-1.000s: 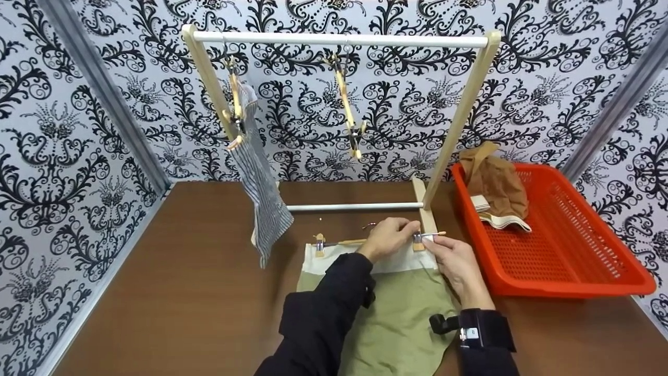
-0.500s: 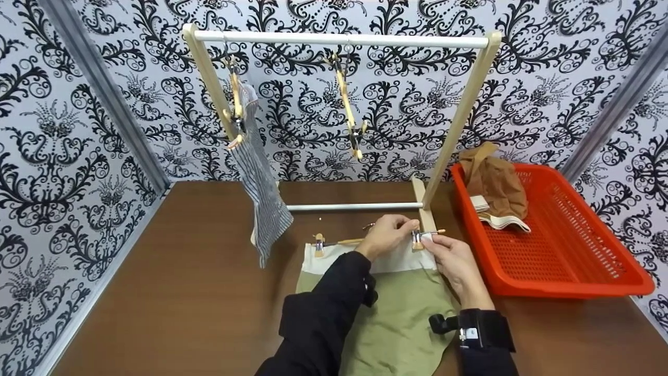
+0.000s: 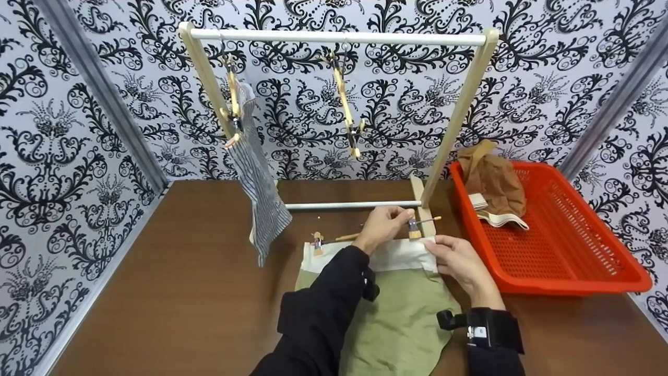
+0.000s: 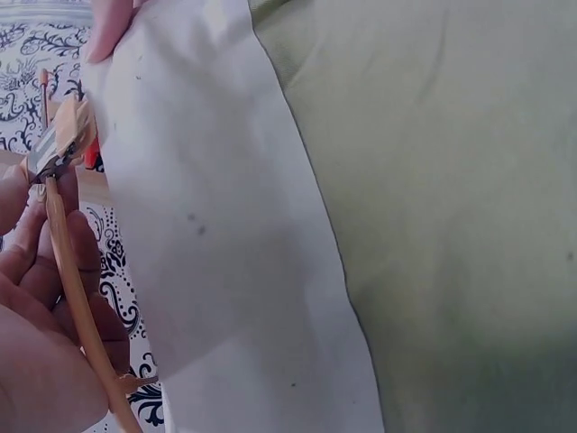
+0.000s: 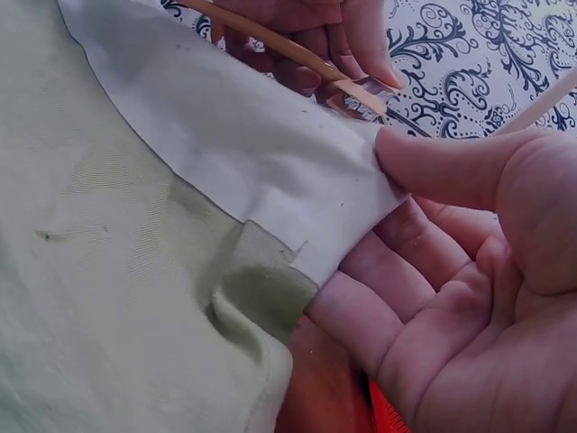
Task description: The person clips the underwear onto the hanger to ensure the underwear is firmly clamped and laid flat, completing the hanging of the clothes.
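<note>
An olive-green garment [image 3: 396, 308] with a white waistband [image 4: 216, 207] lies flat on the table in the head view. My left hand [image 3: 381, 228] holds a wooden clip hanger [image 4: 77, 289] at its right clip [image 3: 414, 228], thumb pressing the clip's upper end. That clip sits just beyond the waistband's edge, apart from the cloth in the left wrist view. The hanger's left clip [image 3: 318, 244] overlaps the waistband's left corner. My right hand [image 3: 462, 261] pinches the waistband's right corner, thumb on top and fingers beneath, as the right wrist view shows.
A wooden rack with a white top rail [image 3: 292, 35] stands behind the hands. From it hang a striped garment [image 3: 258, 177] on a hanger and a bare clip hanger [image 3: 344, 102]. To the right, a red basket [image 3: 563, 284] holds a brown garment [image 3: 498, 183].
My left hand has lifted the hanger's right clip up and away from the waistband, which it overlapped before. My right hand keeps its pinch on the corner.
</note>
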`<state>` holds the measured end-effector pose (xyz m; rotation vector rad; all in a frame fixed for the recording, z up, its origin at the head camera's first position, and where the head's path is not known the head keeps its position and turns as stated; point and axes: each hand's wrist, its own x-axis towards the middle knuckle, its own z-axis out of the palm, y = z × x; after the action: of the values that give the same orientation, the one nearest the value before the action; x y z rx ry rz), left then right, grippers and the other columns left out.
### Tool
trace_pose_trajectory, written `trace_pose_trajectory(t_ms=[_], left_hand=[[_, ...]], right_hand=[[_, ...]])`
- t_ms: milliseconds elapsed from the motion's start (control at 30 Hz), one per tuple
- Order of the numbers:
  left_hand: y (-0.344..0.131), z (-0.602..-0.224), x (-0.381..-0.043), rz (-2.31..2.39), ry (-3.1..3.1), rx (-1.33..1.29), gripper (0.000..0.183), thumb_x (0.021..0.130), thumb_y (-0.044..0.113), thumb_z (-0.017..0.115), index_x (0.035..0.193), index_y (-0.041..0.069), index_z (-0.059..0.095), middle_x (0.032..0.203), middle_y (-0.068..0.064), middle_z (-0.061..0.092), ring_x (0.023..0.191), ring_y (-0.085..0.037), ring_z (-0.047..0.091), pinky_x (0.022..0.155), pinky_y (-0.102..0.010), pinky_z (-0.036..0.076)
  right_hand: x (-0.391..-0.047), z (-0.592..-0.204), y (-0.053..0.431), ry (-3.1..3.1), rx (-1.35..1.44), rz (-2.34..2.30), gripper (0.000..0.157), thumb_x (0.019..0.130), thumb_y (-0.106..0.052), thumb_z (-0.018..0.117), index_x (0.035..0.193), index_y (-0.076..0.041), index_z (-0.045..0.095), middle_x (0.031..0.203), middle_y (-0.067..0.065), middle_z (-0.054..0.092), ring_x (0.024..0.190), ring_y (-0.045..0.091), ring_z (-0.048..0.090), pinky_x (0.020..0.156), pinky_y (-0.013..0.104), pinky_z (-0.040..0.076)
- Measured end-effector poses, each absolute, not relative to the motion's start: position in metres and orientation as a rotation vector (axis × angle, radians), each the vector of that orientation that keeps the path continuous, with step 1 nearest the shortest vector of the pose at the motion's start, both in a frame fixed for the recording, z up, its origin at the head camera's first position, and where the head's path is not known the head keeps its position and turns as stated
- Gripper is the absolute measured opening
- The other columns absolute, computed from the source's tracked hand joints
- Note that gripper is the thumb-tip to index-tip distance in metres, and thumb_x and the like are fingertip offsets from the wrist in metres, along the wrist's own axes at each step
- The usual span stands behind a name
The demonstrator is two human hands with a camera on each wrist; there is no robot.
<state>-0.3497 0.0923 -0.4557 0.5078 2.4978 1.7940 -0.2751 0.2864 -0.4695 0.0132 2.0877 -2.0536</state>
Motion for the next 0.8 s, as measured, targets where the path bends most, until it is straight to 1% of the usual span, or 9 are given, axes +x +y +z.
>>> trace_pose_trajectory(t_ms=[200, 400, 533, 800], left_hand=[[0.0931, -0.4571, -0.3487, 1.790, 2.509, 0.491, 0.026, 0.098, 0.031, 0.068, 0.092, 0.007, 0.078, 0.079, 0.008, 0.064, 0.072, -0.005, 0.052, 0.063, -0.021, 0.043], [0.0932, -0.4596, -0.3472, 1.818, 2.491, 0.554, 0.025, 0.098, 0.026, 0.068, 0.093, 0.003, 0.078, 0.084, 0.003, 0.071, 0.075, -0.004, 0.055, 0.070, -0.020, 0.045], [0.0934, -0.4600, -0.3477, 1.827, 2.469, 0.561, 0.026, 0.099, 0.026, 0.068, 0.094, 0.002, 0.078, 0.086, 0.000, 0.074, 0.076, -0.003, 0.057, 0.071, -0.020, 0.047], [0.0929, -0.4602, -0.3450, 1.755, 2.505, 0.594, 0.027, 0.099, 0.027, 0.067, 0.096, 0.002, 0.078, 0.086, 0.000, 0.074, 0.073, -0.002, 0.055, 0.068, -0.019, 0.045]], right_hand=[[-0.2763, -0.4686, 0.2835, 2.118, 0.064, -2.094, 0.040, 0.100, -0.019, 0.066, 0.128, 0.009, 0.059, 0.104, 0.011, 0.071, 0.093, 0.022, 0.069, 0.082, 0.037, 0.059], [-0.2788, -0.4690, 0.2809, 2.171, 0.159, -2.143, 0.038, 0.099, -0.017, 0.067, 0.127, 0.009, 0.061, 0.099, 0.009, 0.073, 0.089, 0.017, 0.069, 0.077, 0.033, 0.059], [-0.2806, -0.4700, 0.2795, 2.198, 0.193, -2.162, 0.041, 0.099, -0.018, 0.068, 0.129, 0.009, 0.060, 0.100, 0.008, 0.073, 0.088, 0.016, 0.069, 0.076, 0.032, 0.059], [-0.2827, -0.4702, 0.2776, 2.221, 0.252, -2.190, 0.047, 0.098, -0.020, 0.069, 0.133, 0.008, 0.058, 0.102, 0.006, 0.073, 0.087, 0.013, 0.068, 0.075, 0.029, 0.059]])
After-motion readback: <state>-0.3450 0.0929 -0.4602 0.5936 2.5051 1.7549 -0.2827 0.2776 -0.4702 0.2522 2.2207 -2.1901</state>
